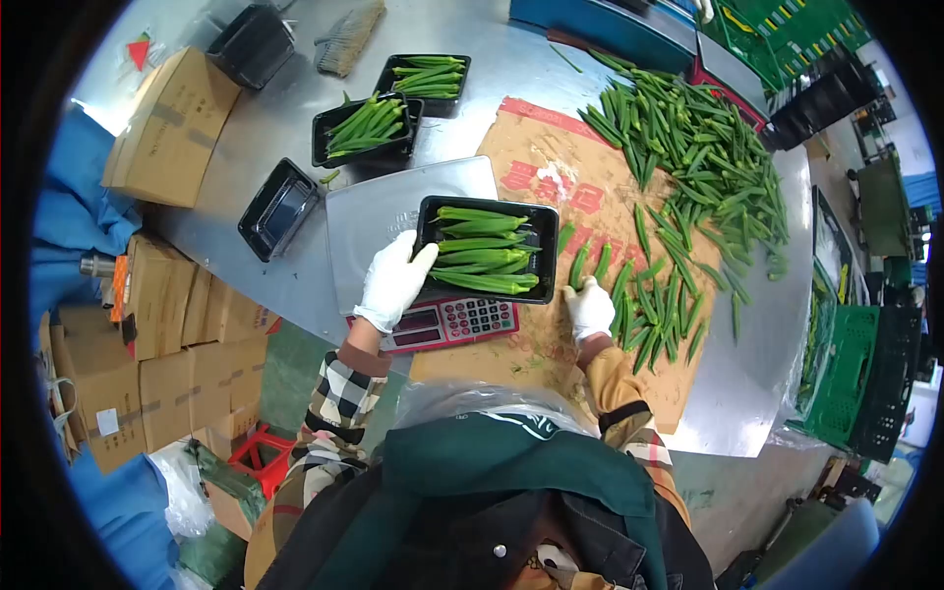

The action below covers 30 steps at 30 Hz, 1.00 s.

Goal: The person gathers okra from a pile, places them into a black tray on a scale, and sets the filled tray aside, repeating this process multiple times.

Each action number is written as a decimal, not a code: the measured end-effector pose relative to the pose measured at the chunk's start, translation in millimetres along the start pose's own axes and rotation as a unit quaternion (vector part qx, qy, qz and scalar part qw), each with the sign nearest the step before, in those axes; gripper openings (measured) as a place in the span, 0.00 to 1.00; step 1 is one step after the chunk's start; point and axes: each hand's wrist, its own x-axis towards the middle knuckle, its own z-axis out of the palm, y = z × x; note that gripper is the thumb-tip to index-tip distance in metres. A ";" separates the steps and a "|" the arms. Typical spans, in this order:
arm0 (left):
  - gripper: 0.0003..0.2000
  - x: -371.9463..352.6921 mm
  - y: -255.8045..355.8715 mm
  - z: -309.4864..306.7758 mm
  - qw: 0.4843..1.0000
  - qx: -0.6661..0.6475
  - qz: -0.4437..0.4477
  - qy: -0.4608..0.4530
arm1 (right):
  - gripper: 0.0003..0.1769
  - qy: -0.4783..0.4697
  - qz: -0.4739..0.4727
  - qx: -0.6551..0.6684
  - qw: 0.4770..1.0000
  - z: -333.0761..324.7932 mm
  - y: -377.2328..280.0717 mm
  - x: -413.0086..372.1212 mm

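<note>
My left hand (393, 282), in a white glove, grips the left edge of a black plastic tray (544, 261). Rows of green okra (482, 258) lie in that tray, with some room along its right side. The tray is held above the metal plate of a weighing scale (354, 221), whose red keypad (477, 317) shows below it. My right hand (591, 313), also gloved, is down on the cardboard, its fingers closed at the lower end of an okra pod (578, 265). Loose okra (654, 315) lies just right of that hand.
A big heap of okra (708, 147) covers the right of the flattened cardboard (516, 157). Two filled trays (462, 90) stand at the back, an unfilled black tray (279, 209) at left. A brush (349, 39) lies farther back. Cardboard boxes (167, 128) line the left edge.
</note>
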 end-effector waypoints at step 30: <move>0.17 284.1 -11.6 63.6 0.987 0.118 0.100 0.043 | 0.16 -0.021 0.051 0.525 0.850 -17.8 49.2 -88.5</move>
